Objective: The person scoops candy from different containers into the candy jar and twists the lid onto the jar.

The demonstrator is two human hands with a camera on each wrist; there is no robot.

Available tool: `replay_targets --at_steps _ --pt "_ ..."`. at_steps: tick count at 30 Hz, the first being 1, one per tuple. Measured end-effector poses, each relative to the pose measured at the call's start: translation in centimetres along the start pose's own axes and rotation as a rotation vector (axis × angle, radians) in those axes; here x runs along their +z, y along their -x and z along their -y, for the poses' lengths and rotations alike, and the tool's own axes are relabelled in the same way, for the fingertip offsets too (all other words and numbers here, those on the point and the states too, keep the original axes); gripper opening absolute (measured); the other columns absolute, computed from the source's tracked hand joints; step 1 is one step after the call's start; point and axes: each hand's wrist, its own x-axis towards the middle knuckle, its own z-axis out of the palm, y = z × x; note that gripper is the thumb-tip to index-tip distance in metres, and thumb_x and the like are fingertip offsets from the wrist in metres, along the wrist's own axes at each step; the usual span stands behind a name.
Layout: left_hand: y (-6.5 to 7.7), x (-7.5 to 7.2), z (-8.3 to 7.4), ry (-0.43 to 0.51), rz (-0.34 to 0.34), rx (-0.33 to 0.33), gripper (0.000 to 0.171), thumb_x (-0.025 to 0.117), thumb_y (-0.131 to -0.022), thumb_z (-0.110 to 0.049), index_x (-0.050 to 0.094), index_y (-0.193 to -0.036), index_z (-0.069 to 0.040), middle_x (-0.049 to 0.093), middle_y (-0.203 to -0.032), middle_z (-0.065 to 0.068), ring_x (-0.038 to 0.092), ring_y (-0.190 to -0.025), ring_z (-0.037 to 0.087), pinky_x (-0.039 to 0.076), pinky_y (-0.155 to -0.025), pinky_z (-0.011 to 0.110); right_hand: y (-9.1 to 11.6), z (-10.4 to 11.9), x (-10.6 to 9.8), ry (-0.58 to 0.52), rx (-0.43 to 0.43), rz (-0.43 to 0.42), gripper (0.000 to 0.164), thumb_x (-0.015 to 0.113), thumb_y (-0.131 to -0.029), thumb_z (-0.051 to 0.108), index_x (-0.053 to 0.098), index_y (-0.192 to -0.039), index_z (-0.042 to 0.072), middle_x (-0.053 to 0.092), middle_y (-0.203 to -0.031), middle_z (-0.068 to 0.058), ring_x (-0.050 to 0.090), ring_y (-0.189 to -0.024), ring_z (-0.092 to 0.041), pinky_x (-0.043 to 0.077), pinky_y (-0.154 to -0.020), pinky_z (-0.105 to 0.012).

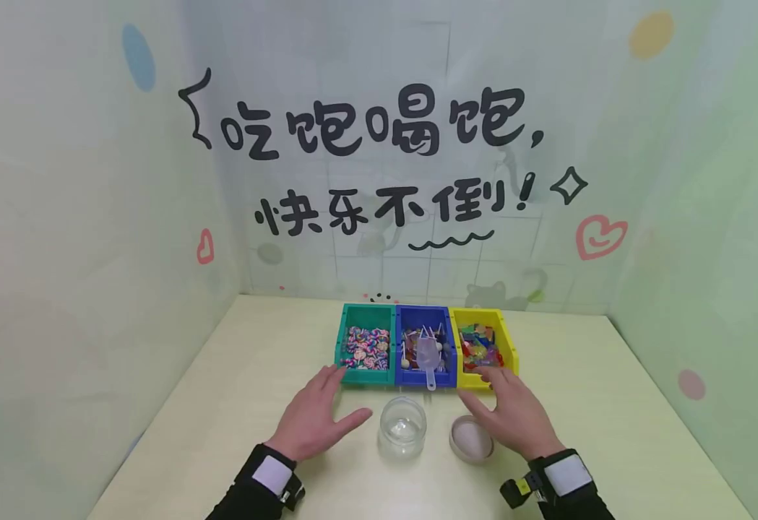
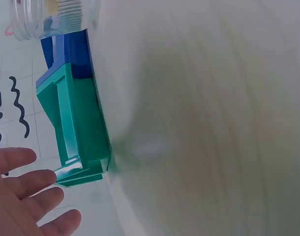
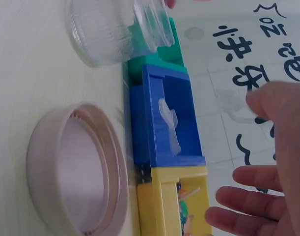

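Note:
My left hand (image 1: pixel 313 415) is held with fingers extended near the front left corner of the green bin (image 1: pixel 346 376), holding nothing. On the other side, my right hand (image 1: pixel 515 413) reaches with spread fingers toward the yellow bin (image 1: pixel 511 354), also holding nothing. Between the hands stands a clear jar (image 1: pixel 402 426) without its lid. A pale pinkish lid (image 1: pixel 472 438) lies hollow side up beside the right hand. The blue bin (image 1: pixel 424 313) sits in the middle, and a clear scoop (image 1: pixel 428 355) rests in it with its handle over the front edge.
Swirled candies (image 1: pixel 368 348) fill the green bin, lollipops (image 1: pixel 411 347) the blue one, and colourful wrapped candies (image 1: pixel 479 345) the yellow one. The bins stand joined in a row on a pale table (image 1: pixel 235 375). A printed wall (image 1: pixel 379 274) rises behind.

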Motion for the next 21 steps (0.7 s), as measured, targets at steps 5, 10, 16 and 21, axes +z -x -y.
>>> replay_targets --at_steps 5,10,16,21 --pt "-0.4 0.2 0.8 0.047 -0.025 -0.026 0.090 0.055 -0.106 -0.069 0.046 -0.164 -0.001 0.049 -0.168 0.024 0.047 -0.157 0.044 0.045 -0.127 0.061 -1.3 1.0 0.5 -0.058 0.026 0.036 0.061 0.071 -0.104 0.054 0.066 -0.144 0.009 0.071 -0.130 -0.011 0.070 -0.114 -0.028 0.066 -0.097 -0.051" --pt "-1.2 -0.1 1.5 0.135 -0.066 -0.075 0.078 0.049 -0.113 -0.058 0.044 -0.164 0.001 0.050 -0.165 0.025 0.050 -0.154 0.044 0.046 -0.126 0.061 -2.3 2.2 1.1 -0.083 0.014 0.043 0.055 0.074 -0.103 0.047 0.068 -0.142 0.008 0.073 -0.130 -0.011 0.070 -0.110 -0.028 0.067 -0.095 -0.049" --pt "-3.1 -0.2 2.7 0.271 -0.087 -0.151 0.069 0.045 -0.117 -0.049 0.046 -0.161 0.004 0.050 -0.164 0.028 0.053 -0.150 0.046 0.047 -0.125 0.062 -3.1 3.3 2.0 -0.065 0.011 0.030 0.049 0.075 -0.103 0.044 0.070 -0.136 0.007 0.075 -0.125 -0.012 0.069 -0.099 -0.024 0.067 -0.091 -0.046" --pt "-4.9 -0.1 3.7 0.364 -0.106 -0.199 0.059 0.044 -0.119 -0.037 0.050 -0.158 0.006 0.060 -0.152 0.029 0.065 -0.135 0.045 0.055 -0.115 0.061 -3.5 3.7 2.8 -0.085 0.050 0.030 0.045 0.074 -0.104 0.043 0.069 -0.131 0.008 0.076 -0.116 -0.011 0.071 -0.097 -0.024 0.068 -0.091 -0.047"
